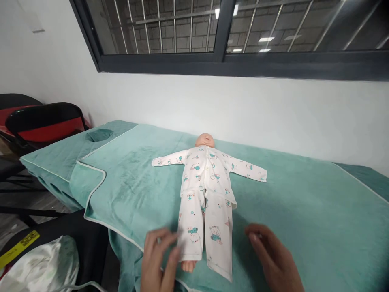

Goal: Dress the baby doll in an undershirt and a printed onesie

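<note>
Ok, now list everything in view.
Doll: 1, pinkish, face-up on blanket
Top: 1, white printed, on doll
Trousers: 1 pair, white printed, on doll
Blanket: 1, green, under doll
Table: 1, green cover, under blanket
Wall: 1, white, behind table
Window: 1, dark frame, on wall
Bars: several, metallic, beyond window
Chairs: at least 2, black and red, left
Bundle: 1, white and green, lower left
Label: 1, yellow, lower left
Left hand: 1, bare, beside trousers
Right hand: 1, bare, right of trousers

No readable text; yellow tag [18, 248] seemingly bears code, blurred.
</note>
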A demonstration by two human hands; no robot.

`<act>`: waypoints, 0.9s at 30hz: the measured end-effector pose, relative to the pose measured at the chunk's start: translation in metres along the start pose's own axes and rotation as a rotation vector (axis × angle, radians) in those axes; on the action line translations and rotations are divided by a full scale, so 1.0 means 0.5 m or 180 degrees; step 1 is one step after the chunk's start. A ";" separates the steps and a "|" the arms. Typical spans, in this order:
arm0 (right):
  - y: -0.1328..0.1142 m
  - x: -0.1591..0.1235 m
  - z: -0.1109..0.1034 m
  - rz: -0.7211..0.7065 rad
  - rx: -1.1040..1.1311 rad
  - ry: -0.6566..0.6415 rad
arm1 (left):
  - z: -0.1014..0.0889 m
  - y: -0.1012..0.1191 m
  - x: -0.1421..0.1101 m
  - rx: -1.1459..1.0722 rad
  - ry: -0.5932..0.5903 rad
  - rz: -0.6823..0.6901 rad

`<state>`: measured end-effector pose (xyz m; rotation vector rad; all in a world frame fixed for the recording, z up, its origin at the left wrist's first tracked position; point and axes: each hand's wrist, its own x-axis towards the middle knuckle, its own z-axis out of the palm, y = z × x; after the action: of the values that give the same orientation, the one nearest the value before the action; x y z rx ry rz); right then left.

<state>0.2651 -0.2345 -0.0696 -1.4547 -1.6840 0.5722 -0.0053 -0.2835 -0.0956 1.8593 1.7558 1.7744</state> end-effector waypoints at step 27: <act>0.025 0.321 0.103 0.0550 0.1074 -0.0346 | 0.241 -0.066 0.346 -0.2223 -0.1079 -0.2380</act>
<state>0.2310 -0.0689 -0.0623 -1.3465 -1.4640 0.9952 0.0077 -0.0767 -0.0448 0.9627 1.2184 1.3880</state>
